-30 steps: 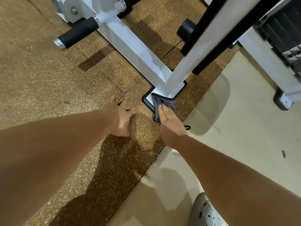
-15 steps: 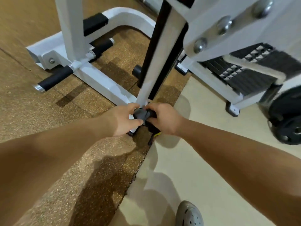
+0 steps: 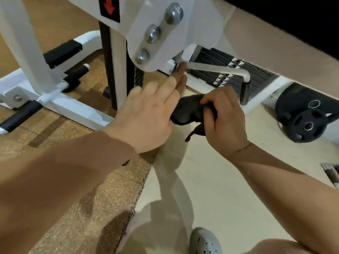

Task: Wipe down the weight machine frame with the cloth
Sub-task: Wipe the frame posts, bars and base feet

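Right hand [image 3: 222,121] grips the bunched dark cloth [image 3: 187,110]; my left hand [image 3: 146,114], fingers straight, lies against it at 9 o'clock. White machine frame [image 3: 201,30] at 12.

Gym or weight room. White steel weight machine frame [image 3: 77,111] on the left, its bracket held by big dome bolts [image 3: 152,36]. Black weight stack [image 3: 212,55] far right. Loose black weight plate [image 3: 304,123] low at right. Foam-grip bars [image 3: 20,116] near the frame's base. Speckled brown rubber mat [image 3: 102,198] under the machine, smooth beige floor [image 3: 238,198] right of it.
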